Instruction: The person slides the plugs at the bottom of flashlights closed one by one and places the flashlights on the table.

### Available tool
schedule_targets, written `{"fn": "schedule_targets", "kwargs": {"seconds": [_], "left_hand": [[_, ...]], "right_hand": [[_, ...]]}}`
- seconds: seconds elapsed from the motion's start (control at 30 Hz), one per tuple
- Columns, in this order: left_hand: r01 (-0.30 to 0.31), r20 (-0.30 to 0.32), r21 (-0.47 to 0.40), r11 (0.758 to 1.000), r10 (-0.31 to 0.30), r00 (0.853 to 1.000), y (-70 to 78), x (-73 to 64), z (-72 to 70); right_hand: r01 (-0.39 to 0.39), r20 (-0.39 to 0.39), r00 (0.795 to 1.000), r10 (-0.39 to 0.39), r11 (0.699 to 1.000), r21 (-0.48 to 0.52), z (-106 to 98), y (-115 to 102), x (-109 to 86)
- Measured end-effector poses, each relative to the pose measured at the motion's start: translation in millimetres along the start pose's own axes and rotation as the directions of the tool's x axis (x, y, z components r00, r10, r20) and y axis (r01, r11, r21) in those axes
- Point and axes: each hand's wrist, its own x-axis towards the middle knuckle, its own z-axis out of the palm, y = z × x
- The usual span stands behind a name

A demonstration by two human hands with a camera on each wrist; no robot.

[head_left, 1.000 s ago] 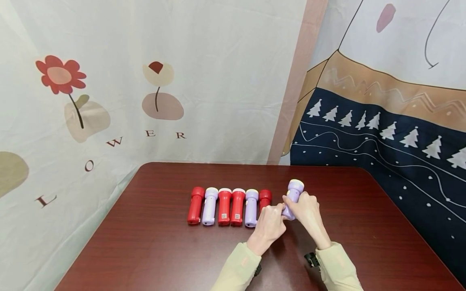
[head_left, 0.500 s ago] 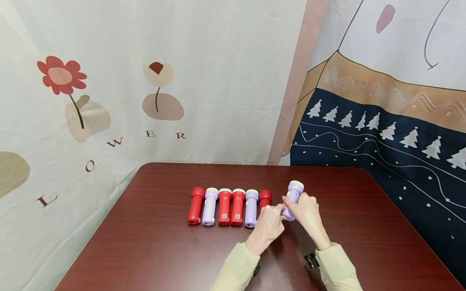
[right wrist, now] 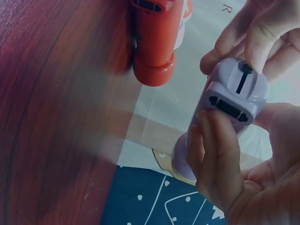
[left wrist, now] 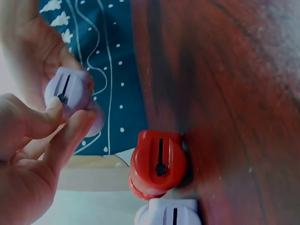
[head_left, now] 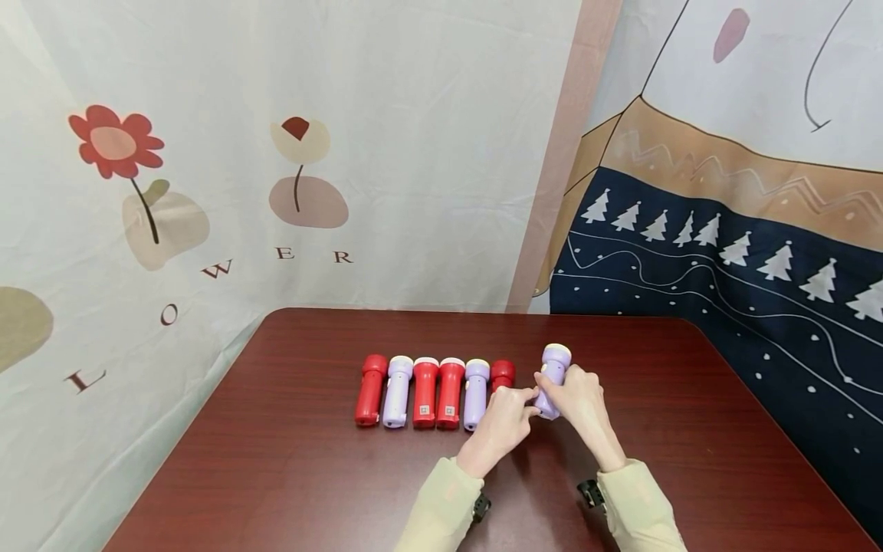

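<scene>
My right hand [head_left: 580, 396] grips a light purple flashlight [head_left: 556, 366] by its body, above the table. At its tail end my left hand [head_left: 503, 422] pinches it, thumb tip at the small black slider [left wrist: 62, 98] in its slot. The right wrist view shows a dark slotted recess [right wrist: 228, 108] on the flashlight's side near that end. To the left lies a row of red and purple flashlights. The nearest is a red flashlight [head_left: 503, 373], partly hidden by my left hand in the head view; a purple flashlight [head_left: 476, 395] lies beside it.
Farther left in the row lie two red flashlights [head_left: 438, 392] side by side, a purple flashlight [head_left: 397, 392] and a red flashlight [head_left: 371, 391] at the end. The brown table [head_left: 310, 475] meets printed curtains [head_left: 428, 153] behind it.
The held flashlight's head has shifted slightly left and down. My left hand has moved a little to the left, still at the tail end. The row of flashlights has not moved.
</scene>
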Motion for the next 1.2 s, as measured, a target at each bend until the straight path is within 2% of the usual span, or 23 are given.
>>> {"fn": "schedule_targets", "kwargs": {"seconds": [0.07,0.13,0.23,0.3,0.37,0.47,0.53,0.6,0.73,0.97,1.2], "left_hand": [[0.032,-0.009,-0.022,0.999,-0.032,0.999,-2.2,0.1,-1.4],[0.086,-0.048,-0.020,0.996,-0.087,0.995,-3.7,-0.5,-2.5],[0.188,-0.151,0.053,0.981,-0.179,0.972,-5.4,-2.3,-1.8],[0.256,-0.211,0.124,0.959,-0.226,0.951,-5.7,-3.8,-0.6],[0.304,-0.239,0.201,0.931,-0.254,0.937,-5.7,-5.4,1.1],[0.341,-0.232,0.279,0.898,-0.281,0.931,-4.9,-8.0,4.2],[0.348,-0.215,0.316,0.883,-0.291,0.932,-4.5,-9.8,6.1],[0.347,-0.200,0.329,0.878,-0.294,0.935,-4.8,-11.6,7.7],[0.335,-0.180,0.331,0.882,-0.290,0.940,-6.2,-14.0,8.9],[0.318,-0.176,0.339,0.886,-0.272,0.946,-7.6,-14.5,8.0],[0.321,-0.176,0.343,0.883,-0.276,0.945,-6.5,-14.7,6.8]], "right_hand": [[0.008,-0.001,1.000,-0.008,1.000,-0.011,1.4,1.1,1.5],[0.014,-0.001,1.000,-0.014,1.000,-0.015,2.9,2.1,2.4],[0.011,0.010,1.000,-0.011,1.000,-0.016,5.9,4.3,3.8],[0.001,0.021,1.000,-0.001,1.000,-0.012,8.5,5.9,4.8],[-0.010,0.041,0.999,0.011,1.000,-0.010,11.2,6.4,5.9],[-0.016,0.069,0.997,0.016,1.000,-0.011,15.6,6.0,7.3],[-0.012,0.085,0.996,0.014,1.000,-0.020,18.5,5.2,7.9],[-0.008,0.104,0.995,0.011,1.000,-0.030,21.7,4.8,8.3],[-0.007,0.144,0.989,0.014,0.999,-0.046,28.4,3.5,8.2],[0.031,0.167,0.986,-0.015,0.995,-0.091,38.8,2.7,7.9],[0.036,0.186,0.982,-0.012,0.992,-0.124,44.4,2.7,6.6]]}}
